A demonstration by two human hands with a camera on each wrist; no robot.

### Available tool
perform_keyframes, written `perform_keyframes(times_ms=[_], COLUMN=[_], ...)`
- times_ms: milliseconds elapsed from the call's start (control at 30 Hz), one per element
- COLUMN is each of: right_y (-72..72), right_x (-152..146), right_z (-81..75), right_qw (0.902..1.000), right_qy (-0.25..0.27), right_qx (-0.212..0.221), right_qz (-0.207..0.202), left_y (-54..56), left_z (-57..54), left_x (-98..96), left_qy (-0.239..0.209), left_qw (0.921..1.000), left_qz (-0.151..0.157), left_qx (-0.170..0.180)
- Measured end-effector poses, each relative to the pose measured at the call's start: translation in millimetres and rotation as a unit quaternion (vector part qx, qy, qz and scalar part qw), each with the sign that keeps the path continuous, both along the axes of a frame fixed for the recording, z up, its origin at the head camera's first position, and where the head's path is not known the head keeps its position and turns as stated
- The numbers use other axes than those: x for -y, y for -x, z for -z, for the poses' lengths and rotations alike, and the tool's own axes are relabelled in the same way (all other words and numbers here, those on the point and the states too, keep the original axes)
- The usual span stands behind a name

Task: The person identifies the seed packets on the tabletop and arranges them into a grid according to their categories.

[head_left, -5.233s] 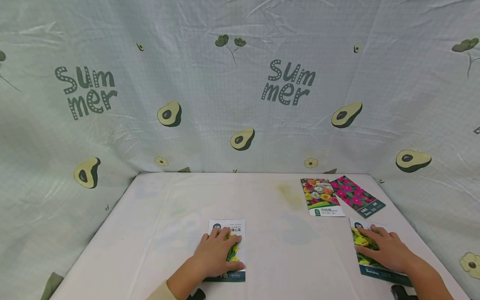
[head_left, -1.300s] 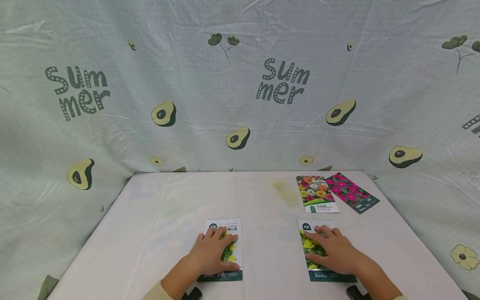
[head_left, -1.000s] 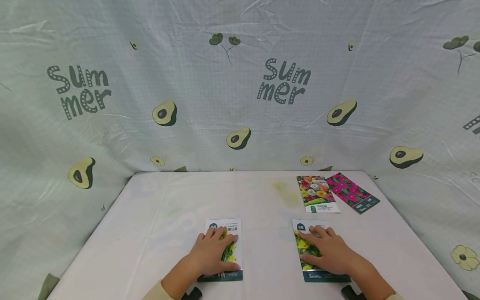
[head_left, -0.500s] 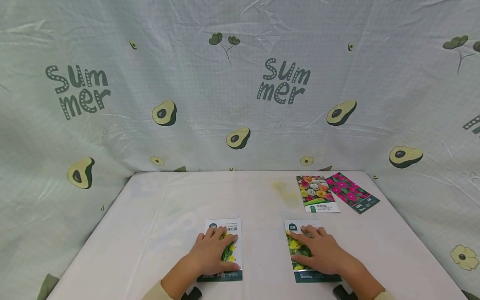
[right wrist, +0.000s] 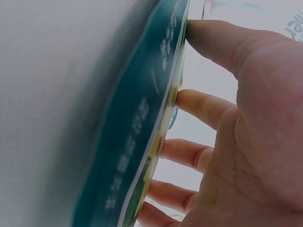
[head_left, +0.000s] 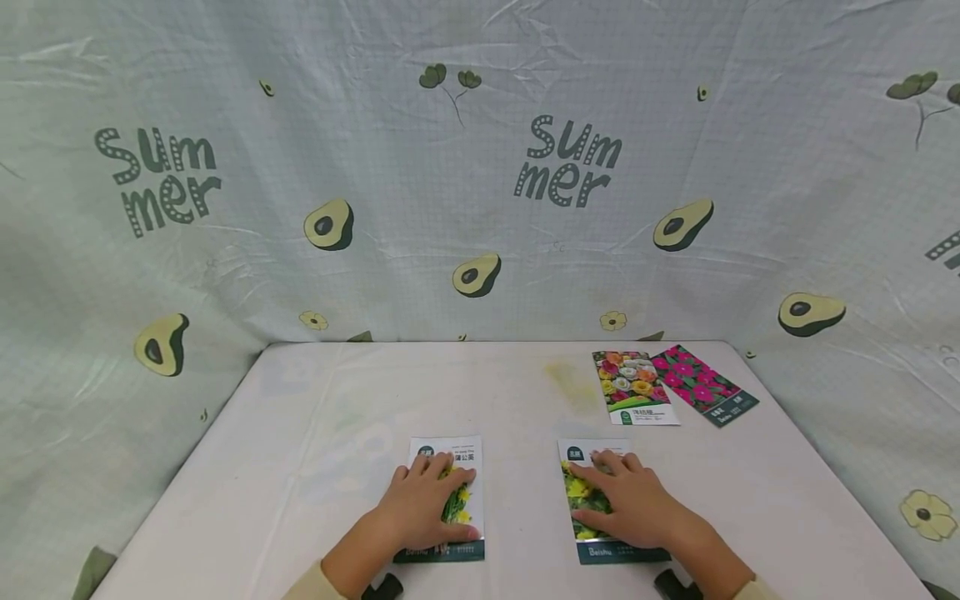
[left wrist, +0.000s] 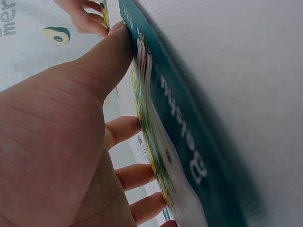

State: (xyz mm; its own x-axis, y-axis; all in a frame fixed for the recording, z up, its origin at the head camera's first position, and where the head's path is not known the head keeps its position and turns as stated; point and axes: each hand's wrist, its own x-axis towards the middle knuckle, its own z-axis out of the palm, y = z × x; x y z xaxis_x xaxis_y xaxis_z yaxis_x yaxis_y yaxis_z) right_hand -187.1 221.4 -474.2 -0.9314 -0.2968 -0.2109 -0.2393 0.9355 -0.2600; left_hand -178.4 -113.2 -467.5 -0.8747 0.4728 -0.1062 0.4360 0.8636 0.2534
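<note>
Two seed packets with yellow flowers and dark green bottom bands lie flat on the white table, one under each hand. My left hand (head_left: 426, 504) rests on the left seed packet (head_left: 468, 450), its fingers spread and fingertips touching the front. On the right seed packet (head_left: 592, 552), my right hand (head_left: 633, 504) presses with spread fingers. Both wrist views show the fingertips and thumb touching the packet faces, with the palms raised off them. The hands hide much of the printed pictures. A gap of bare table separates the two packets.
Toward the back right lie a seed packet with mixed-colour blooms (head_left: 633, 385) and one with pink flowers (head_left: 701, 383), set at an angle and close together. A patterned cloth (head_left: 405, 167) hangs behind the white table (head_left: 315, 450).
My right hand has slid the right packet leftward across the table, closer to the left packet, and it now lies straighter. My left hand and its packet have stayed nearly in place.
</note>
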Motion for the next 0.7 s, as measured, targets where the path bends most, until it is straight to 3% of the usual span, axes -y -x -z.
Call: perform_keyframes(times_ms=[267, 700], right_y=[0.1, 2.3], right_x=[3.0, 11.9], right_z=[0.4, 0.0], right_qw=[1.0000, 0.9999], right_qy=[0.007, 0.011], right_qx=[0.002, 0.000], right_qz=[0.003, -0.013], left_y=[3.2, -1.3], left_z=[8.4, -3.4], left_x=[1.1, 0.1], left_qy=[0.003, 0.001], left_qw=[0.9999, 1.0000], left_qz=[-0.001, -0.002], left_qx=[-0.012, 0.005])
